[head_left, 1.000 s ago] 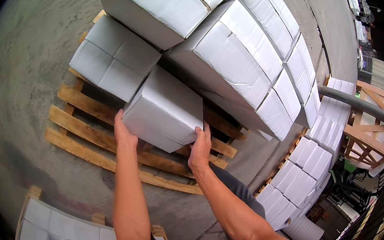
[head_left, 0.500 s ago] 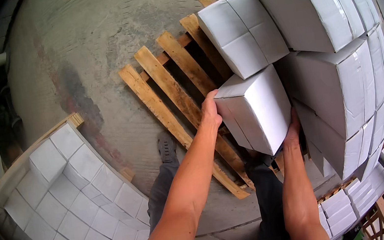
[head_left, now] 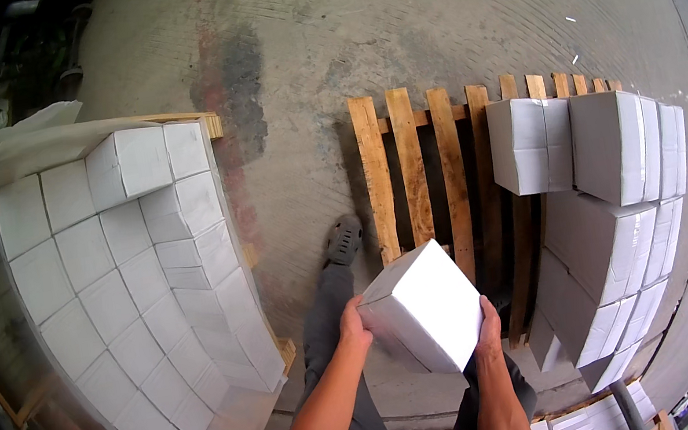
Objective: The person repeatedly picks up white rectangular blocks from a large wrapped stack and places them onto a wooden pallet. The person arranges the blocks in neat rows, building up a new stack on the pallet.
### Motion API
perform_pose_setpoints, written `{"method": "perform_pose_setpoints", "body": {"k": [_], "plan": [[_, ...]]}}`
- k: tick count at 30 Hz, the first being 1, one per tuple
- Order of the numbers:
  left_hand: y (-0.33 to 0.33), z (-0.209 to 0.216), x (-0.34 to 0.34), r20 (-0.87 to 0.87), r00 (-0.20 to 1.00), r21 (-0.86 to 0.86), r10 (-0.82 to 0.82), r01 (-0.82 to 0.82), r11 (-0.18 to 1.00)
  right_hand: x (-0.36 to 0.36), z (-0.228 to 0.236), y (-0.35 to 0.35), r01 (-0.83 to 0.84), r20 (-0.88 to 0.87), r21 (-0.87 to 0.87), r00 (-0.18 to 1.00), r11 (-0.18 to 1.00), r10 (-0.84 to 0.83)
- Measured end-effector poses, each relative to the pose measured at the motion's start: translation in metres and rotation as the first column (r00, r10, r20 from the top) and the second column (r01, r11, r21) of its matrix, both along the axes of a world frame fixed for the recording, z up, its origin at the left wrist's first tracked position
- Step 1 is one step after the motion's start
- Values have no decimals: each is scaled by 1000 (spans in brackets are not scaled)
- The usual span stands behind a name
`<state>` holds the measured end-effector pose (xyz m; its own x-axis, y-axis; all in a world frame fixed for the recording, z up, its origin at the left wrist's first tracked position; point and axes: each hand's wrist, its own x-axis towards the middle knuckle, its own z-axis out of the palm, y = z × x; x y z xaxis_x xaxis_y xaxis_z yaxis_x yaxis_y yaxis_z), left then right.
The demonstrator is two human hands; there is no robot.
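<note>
So you've got the box (head_left: pixel 429 309) up in front of your legs, pinned from both sides. Your left hand (head_left: pixel 353 322) is on its left corner and your right hand (head_left: pixel 488 322) is pressed to the opposite side, so I'd call both clamped on it. How far your fingers go underneath, can't tell, the box hides that.

The relation that matters to me: the box sits between the left stack (head_left: pixel 103 300) and the right stack (head_left: pixel 578 233), touching neither. Your left hand is the one nearer the left stack, with a strip of floor (head_left: pixel 296 133) in between, and your right hand is nearer the right stack. In view the box overlaps the near end of the bare slats of the pallet (head_left: pixel 408 152), though I can't say for sure how high above them it is.

Also check the angle. The box is turned cornerwise, its edges slanting across the slats, while the lone box (head_left: pixel 530 147) beside the right stack sits pretty much square to them. Which way your box's long axis runs is hard to call, it looks kinda chunky from up here. The left stack has a step in it too, with its far row higher in one spot. Your left shoe (head_left: pixel 344 240) is just beside the pallet.
</note>
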<state>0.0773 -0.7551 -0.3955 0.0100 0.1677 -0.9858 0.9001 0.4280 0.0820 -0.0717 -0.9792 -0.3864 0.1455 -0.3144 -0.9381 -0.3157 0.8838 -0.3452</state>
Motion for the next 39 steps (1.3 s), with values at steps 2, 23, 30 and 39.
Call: {"method": "perform_pose_setpoints", "body": {"k": [2,23,30,39], "plan": [[35,28,3,19,996,-7,85,-85,996,23,28,22,-71,-15,-2,997,997,71],[398,108,274,289,703,1,650,-679,734,449,45,354,-645,88,77,764,760,640],[479,105,376,449,658,13,604,-681,732,553,19,468,-558,438,321,804,765,403],[447,93,377,721,672,182,167,-417,891,567,3,494,-649,375,92,725,755,578]]}}
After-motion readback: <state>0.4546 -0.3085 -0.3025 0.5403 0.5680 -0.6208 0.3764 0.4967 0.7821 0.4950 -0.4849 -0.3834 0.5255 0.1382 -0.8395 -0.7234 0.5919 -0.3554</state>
